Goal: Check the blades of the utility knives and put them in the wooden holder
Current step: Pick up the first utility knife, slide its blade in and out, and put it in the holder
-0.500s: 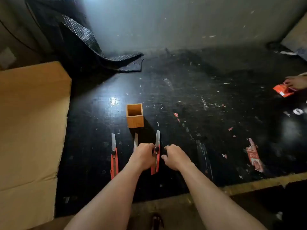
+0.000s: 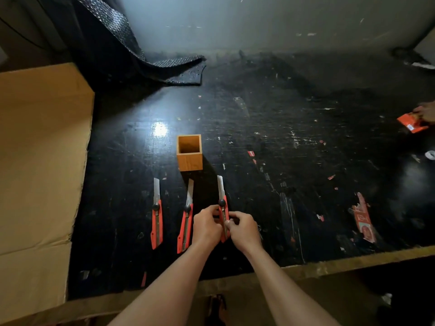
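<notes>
Three red utility knives lie side by side on the black table, blades extended and pointing away from me. The left knife (image 2: pixel 156 217) and the middle knife (image 2: pixel 186 222) lie untouched. The right knife (image 2: pixel 222 203) is pinched at its handle between my left hand (image 2: pixel 207 228) and my right hand (image 2: pixel 243 228). Just beyond the blade tips stands the square wooden holder (image 2: pixel 189 152), upright and with nothing visible inside.
A large cardboard sheet (image 2: pixel 40 172) covers the left side. Dark bubble-textured sheeting (image 2: pixel 131 50) drapes at the back left. Red packaging scraps (image 2: pixel 363 220) lie at right; another person's hand (image 2: pixel 427 112) holds a red package (image 2: pixel 412 123) at the far right edge.
My left hand has shifted off the middle knife, which now shows fully. Both hands have closed in on the right knife's handle.
</notes>
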